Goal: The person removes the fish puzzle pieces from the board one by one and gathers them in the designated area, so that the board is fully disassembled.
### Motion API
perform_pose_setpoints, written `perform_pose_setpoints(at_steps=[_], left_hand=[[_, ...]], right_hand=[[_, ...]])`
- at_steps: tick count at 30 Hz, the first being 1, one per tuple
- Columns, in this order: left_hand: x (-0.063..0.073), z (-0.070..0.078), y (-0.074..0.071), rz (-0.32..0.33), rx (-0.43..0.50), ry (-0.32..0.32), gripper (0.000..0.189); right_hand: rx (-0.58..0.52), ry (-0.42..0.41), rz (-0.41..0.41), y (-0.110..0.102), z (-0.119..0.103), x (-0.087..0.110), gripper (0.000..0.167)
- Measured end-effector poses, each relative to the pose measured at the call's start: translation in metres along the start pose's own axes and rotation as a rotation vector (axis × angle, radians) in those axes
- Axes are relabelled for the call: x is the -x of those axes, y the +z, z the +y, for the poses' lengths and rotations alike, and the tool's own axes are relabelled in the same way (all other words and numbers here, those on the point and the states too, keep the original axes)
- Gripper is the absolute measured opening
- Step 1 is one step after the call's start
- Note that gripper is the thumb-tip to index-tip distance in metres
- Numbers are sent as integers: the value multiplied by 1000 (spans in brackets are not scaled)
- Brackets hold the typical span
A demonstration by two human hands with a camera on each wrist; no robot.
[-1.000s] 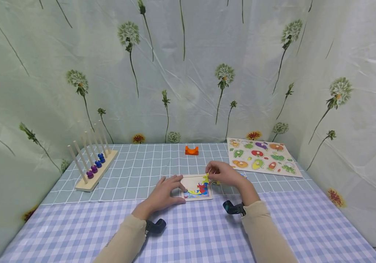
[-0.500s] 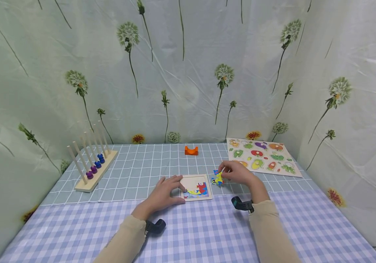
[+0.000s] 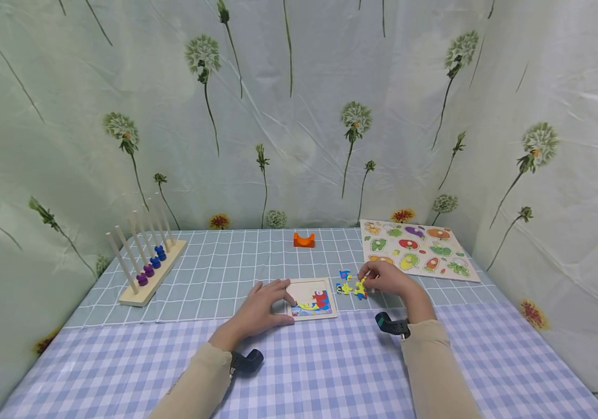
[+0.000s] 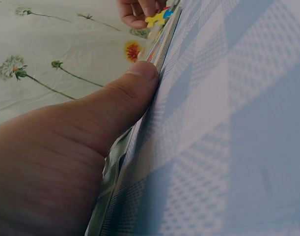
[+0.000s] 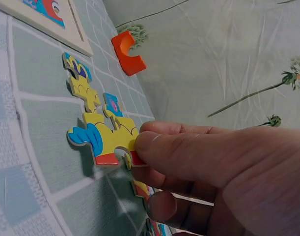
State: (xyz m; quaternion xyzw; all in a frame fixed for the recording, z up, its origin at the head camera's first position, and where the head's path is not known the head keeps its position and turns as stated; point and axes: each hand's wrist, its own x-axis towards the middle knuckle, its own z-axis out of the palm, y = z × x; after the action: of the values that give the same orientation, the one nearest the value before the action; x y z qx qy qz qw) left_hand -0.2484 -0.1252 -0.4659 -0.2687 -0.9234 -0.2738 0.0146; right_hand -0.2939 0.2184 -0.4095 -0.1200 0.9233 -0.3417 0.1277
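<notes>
My right hand pinches a yellow jigsaw piece with blue and red parts between thumb and fingers, tilted a little over the cloth. Close by lie more loose pieces: a yellow one with blue and purple, and a blue one with a pink spot. Another piece shows partly behind the fingers. My left hand rests with spread fingers at the left side of the wooden puzzle tray, its thumb along the near edge. Red, yellow and blue pieces fill the tray's lower right part.
Behind the tray sits an orange arched block. A vegetable puzzle board lies at the back right. On the left stands a wooden peg rack with blue and purple beads. A floral curtain closes off the back.
The right hand has moved right, away from the tray, carrying the yellow piece from the tray's right side to beside the loose pieces, which now show more. The left hand has stayed put.
</notes>
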Motion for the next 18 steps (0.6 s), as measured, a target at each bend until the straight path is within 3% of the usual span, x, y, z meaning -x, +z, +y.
perform_pose_setpoints(at_steps=[13,18], left_hand=[[1,2,0,-14,-8,-19,30],[1,2,-1,-21,-13,-26,30]], right_hand=[[36,74,22,5,6,-1,12],[41,68,32,4,6,-1,12]])
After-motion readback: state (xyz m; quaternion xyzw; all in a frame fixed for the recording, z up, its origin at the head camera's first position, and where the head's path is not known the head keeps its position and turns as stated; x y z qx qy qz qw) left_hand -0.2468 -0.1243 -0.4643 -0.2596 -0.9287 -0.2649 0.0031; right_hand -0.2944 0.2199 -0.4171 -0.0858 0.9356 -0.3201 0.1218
